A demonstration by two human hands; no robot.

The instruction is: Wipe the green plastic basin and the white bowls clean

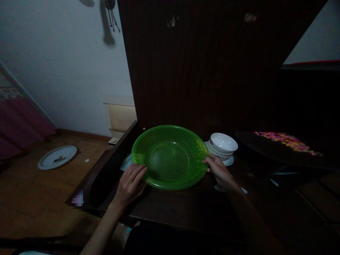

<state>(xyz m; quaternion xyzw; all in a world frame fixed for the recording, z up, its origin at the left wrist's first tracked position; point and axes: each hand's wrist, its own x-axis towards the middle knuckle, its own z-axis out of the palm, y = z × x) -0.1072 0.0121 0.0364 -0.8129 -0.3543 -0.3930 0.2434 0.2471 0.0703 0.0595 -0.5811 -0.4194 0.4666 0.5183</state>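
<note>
From the head camera, we see both hands on a round green plastic basket (170,156) that sits on a dark wooden bench (186,209). Our left hand (130,184) lies flat-fingered over the near-left rim, fingers loosely spread rather than curled under it; our right hand (219,169) pinches the right rim, thumb on top. The basket sits mouth-up and empty, its rim tipped slightly toward us (being round, it has no long axis to speak of). By our judgement the work has barely begun: nothing is in the basket yet. Just beside its right edge stands a stack of white bowls (223,143) on a plate. On the wooden floor (39,191) to the left, well apart, lies a white lid (57,157).
</note>
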